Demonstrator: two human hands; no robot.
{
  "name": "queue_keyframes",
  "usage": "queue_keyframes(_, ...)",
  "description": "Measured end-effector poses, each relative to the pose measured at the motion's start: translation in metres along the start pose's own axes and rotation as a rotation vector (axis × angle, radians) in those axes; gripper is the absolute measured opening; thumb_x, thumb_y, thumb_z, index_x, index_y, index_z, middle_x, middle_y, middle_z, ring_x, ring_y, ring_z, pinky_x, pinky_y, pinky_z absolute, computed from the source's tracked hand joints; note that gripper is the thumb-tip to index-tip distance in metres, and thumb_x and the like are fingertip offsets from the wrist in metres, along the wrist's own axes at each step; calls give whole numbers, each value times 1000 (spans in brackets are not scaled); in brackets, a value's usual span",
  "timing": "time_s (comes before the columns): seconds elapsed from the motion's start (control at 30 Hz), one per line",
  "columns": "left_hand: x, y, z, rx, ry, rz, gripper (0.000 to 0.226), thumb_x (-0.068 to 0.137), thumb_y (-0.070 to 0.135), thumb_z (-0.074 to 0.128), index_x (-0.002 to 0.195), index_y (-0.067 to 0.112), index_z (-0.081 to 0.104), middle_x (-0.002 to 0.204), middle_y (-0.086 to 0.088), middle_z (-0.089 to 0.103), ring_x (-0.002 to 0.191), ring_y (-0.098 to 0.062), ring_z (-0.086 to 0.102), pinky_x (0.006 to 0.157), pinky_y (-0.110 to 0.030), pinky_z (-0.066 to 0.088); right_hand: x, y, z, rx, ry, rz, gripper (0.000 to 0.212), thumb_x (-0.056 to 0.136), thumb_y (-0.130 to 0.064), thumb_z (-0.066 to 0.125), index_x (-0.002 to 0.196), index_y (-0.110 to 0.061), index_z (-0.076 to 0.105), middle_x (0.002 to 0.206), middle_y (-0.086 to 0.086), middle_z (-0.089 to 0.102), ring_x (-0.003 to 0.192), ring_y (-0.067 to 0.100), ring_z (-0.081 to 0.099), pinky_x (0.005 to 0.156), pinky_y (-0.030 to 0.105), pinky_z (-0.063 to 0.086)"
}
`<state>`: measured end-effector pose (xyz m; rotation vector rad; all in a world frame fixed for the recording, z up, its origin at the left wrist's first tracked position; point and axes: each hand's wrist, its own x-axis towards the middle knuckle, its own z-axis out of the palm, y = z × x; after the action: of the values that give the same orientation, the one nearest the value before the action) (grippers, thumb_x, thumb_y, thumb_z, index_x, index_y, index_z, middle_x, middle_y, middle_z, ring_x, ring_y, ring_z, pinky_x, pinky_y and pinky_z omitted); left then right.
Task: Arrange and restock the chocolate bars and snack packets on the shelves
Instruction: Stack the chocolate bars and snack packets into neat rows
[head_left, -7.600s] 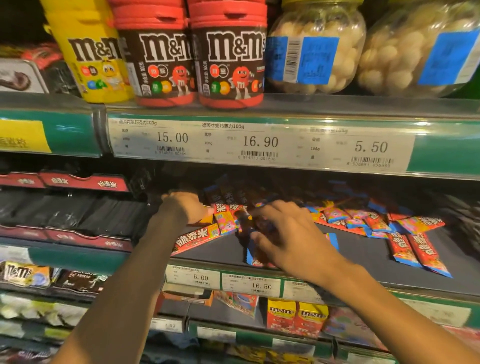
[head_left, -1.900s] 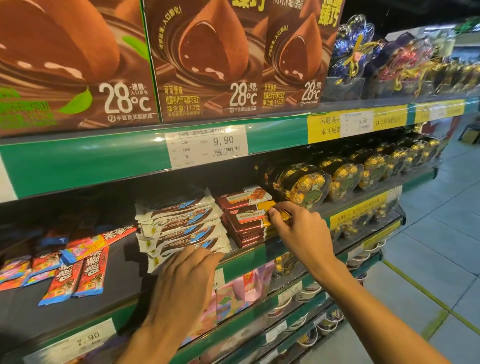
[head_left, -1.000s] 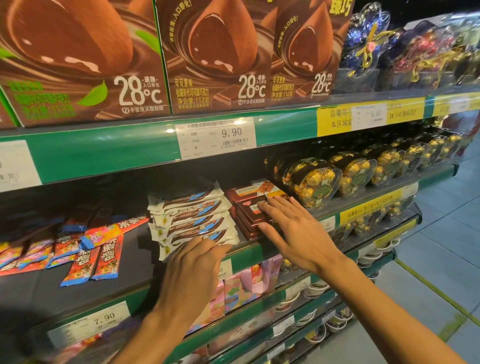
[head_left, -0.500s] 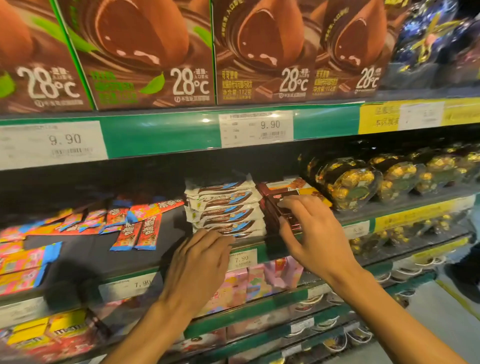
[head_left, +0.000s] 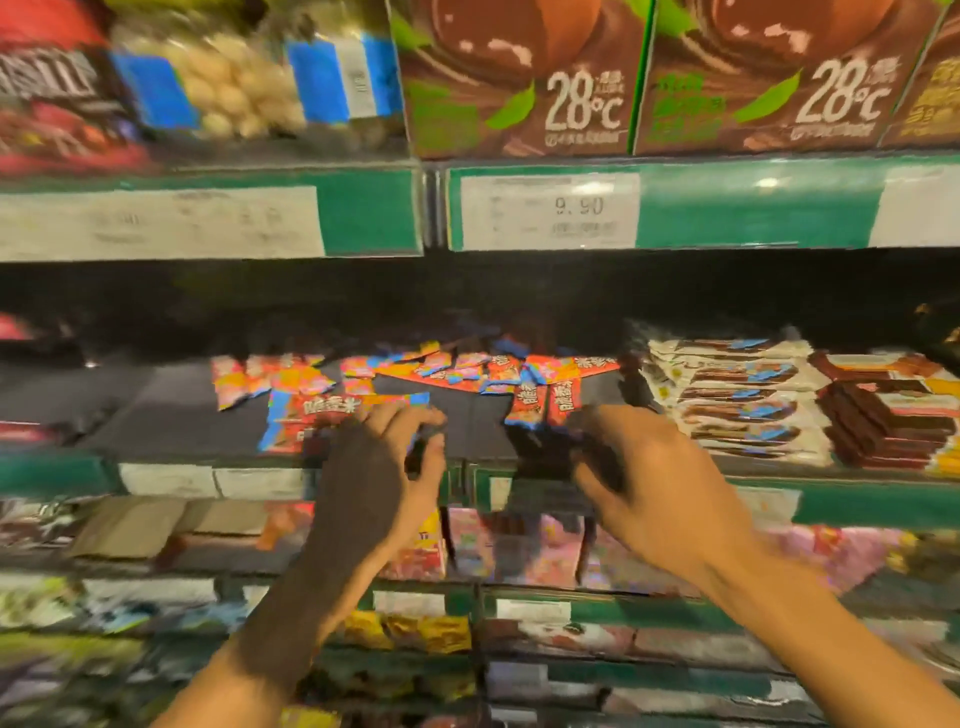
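The view is motion-blurred. Red and blue snack packets (head_left: 467, 371) lie scattered on the dark middle shelf (head_left: 176, 415). My left hand (head_left: 374, 483) is at the shelf's front edge, its curled fingers touching a red packet (head_left: 327, 410); its grip is unclear. My right hand (head_left: 660, 483) is curled around a dark chocolate bar (head_left: 550, 457) that hangs in front of the price strip. To the right are a stack of white-wrapped bars (head_left: 737, 395) and a stack of dark brown bars (head_left: 888, 410).
The upper shelf holds brown 28°C chocolate boxes (head_left: 524, 78) and jars (head_left: 228, 78), above a green strip with a 9.90 tag (head_left: 550, 210). Lower shelves carry pink packets (head_left: 519, 551) and yellow packs (head_left: 421, 631). The middle shelf's left part shows bare dark surface.
The view has swung left, from the bar stacks to the scattered packets. My right hand left the brown bar stack and moved left with a dark bar. My left hand rose to the packets.
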<state>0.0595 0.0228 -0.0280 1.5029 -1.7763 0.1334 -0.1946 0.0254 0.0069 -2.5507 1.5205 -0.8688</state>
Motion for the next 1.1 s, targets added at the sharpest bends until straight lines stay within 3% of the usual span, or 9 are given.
queue_keyframes(0.13, -4, -85, -29, 2, 2, -225, 35, 74, 62, 62, 97, 36, 61, 84, 3, 68, 102, -35, 61, 85, -43, 50, 32, -46, 39, -6, -78, 8, 41, 86, -27, 66, 126, -24, 57, 117, 1, 66, 109, 26, 57, 78, 35, 46)
queue_keyframes(0.23, 4, -127, -62, 103, 40, -152, 23, 89, 42, 52, 102, 26, 61, 98, -2, 60, 94, -29, 59, 86, -45, 49, 61, -78, 67, 3, -101, -40, 40, 89, -35, 58, 128, -26, 56, 116, 1, 66, 109, 25, 58, 83, 37, 49)
queue_keyframes(0.33, 26, -175, -88, 148, 20, -174, 35, 88, 37, 46, 110, 16, 65, 109, -8, 64, 99, -33, 61, 88, -46, 50, 93, -111, 91, -14, -111, -55, 41, 90, -42, 48, 126, -24, 56, 115, 1, 65, 108, 27, 59, 84, 42, 51)
queue_keyframes(0.47, 46, -214, -99, 210, -211, -220, 58, 87, 46, 34, 133, 20, 58, 141, -4, 55, 130, -24, 51, 110, -44, 36, 138, -157, 119, 25, -139, -110, 42, 93, -39, 49, 131, -23, 54, 123, 4, 65, 114, 27, 59, 89, 39, 50)
queue_keyframes(0.57, 52, -224, -103, 264, -406, -240, 45, 103, 36, 31, 147, 32, 39, 156, 10, 34, 142, -14, 32, 114, -32, 16, 167, -183, 135, 30, -194, -66, 38, 95, -38, 55, 131, -24, 56, 120, 3, 66, 111, 26, 59, 85, 35, 47)
queue_keyframes(0.77, 42, -238, -121, 285, -346, -58, 39, 100, 23, 48, 135, 40, 51, 133, 16, 49, 122, -9, 42, 90, -27, 16, 224, -205, 162, -166, -372, 127, 46, 91, -60, 54, 104, -16, 62, 91, 6, 67, 95, 29, 64, 75, 33, 47)
queue_keyframes(0.87, 52, -244, -130, 293, -443, -66, 43, 99, 32, 52, 139, 45, 44, 126, 13, 44, 120, -11, 35, 83, -27, 14, 245, -209, 170, -210, -529, 189, 57, 88, -65, 55, 106, -12, 65, 102, 11, 66, 99, 29, 62, 77, 32, 45)
queue_keyframes(1.03, 67, -253, -136, 227, -540, -98, 34, 92, 43, 59, 126, 45, 55, 131, 14, 37, 124, -11, 27, 95, -31, 15, 263, -222, 167, -13, -773, 348, 38, 98, -39, 56, 117, -8, 63, 117, 7, 57, 105, 25, 55, 80, 25, 37)
queue_keyframes(1.1, 71, -256, -138, 200, -552, -98, 28, 88, 46, 65, 115, 41, 59, 125, 16, 41, 122, -9, 31, 95, -31, 17, 267, -227, 167, 70, -839, 381, 22, 102, -28, 50, 90, -13, 60, 108, 5, 55, 82, 17, 53, 68, 17, 38)
